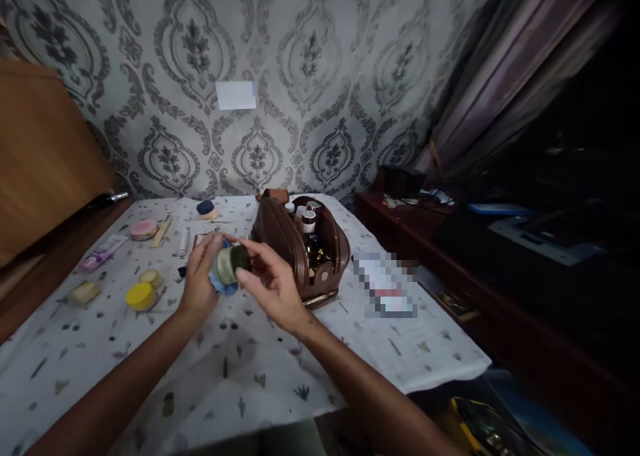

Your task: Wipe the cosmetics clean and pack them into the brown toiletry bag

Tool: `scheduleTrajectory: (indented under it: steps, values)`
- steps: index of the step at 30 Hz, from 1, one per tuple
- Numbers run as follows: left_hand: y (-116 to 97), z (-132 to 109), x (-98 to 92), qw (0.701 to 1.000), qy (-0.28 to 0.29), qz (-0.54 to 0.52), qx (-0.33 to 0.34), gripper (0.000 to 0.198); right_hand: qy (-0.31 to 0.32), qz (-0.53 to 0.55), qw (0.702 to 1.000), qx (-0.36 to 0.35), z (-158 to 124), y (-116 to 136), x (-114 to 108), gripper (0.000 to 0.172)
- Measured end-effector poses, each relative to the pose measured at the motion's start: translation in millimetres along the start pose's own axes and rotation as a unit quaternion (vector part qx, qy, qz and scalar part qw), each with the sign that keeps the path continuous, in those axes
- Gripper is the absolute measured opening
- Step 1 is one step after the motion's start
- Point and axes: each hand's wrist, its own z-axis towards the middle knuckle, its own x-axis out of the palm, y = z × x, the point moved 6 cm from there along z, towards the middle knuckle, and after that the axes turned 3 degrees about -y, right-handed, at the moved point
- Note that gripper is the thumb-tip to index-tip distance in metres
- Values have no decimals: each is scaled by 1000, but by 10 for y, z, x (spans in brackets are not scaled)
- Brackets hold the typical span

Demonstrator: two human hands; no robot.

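Observation:
My left hand [199, 273] is wrapped round the end of a small jar [228, 264], which has a pale label band and a dark green part on the right. Something crumpled and blue, perhaps a cloth or wipe [225, 288], shows between that palm and the jar. My right hand [276, 288] grips the dark end between thumb and fingers. The jar is tilted on its side above the table. Just right of it stands a brown toiletry bag [327, 295], unzipped, with several bottles and a white-capped jar [309, 220] inside.
On the patterned tablecloth [240, 376] at left lie a yellow-lidded jar [141, 297], a pink round container [144, 229], a purple-and-white tube [103, 253] and a small pale block [85, 293]. A dark-capped jar [207, 209] stands behind. A blurred-out flat item [383, 283] lies right of the bag.

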Motion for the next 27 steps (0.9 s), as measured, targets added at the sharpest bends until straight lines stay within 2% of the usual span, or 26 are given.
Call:
scheduleTrajectory:
  steps: [2, 4, 6, 8, 10, 12, 14, 17, 22, 27]
  values:
    - [-33, -14, 240, 997, 58, 42, 37, 28, -17, 11, 1000, 9, 18, 138, -205, 46]
    - [-81, -56, 494, 973, 143, 144, 113, 25, -45, 9, 999, 21, 42, 231, -439, 48]
    - [-124, -149, 732, 906, 232, 270, 230, 24, -81, -14, 996, 24, 71, 277, -691, 50]
    - [-110, -270, 896, 810, 304, 371, 337, 30, -117, -47, 992, 23, 99, 268, -937, 50]
    - [-60, -360, 948, 733, 338, 432, 403, 39, -136, -71, 988, 32, 116, 201, -1145, 51]
    - [-30, -401, 913, 696, 332, 462, 438, 43, -151, -78, 984, 46, 114, 109, -1316, 52]
    - [-27, -423, 845, 685, 313, 471, 459, 43, -174, -69, 981, 57, 92, 30, -1452, 52]
    - [-31, -443, 772, 685, 300, 467, 471, 45, -203, -36, 976, 69, 48, -30, -1573, 52]
    - [-26, -463, 770, 701, 296, 446, 471, 48, -192, -34, 978, 71, 36, 36, -1584, 51]
    - [1, -480, 731, 709, 286, 440, 472, 49, -174, -70, 981, 54, 139, 71, -1606, 46]
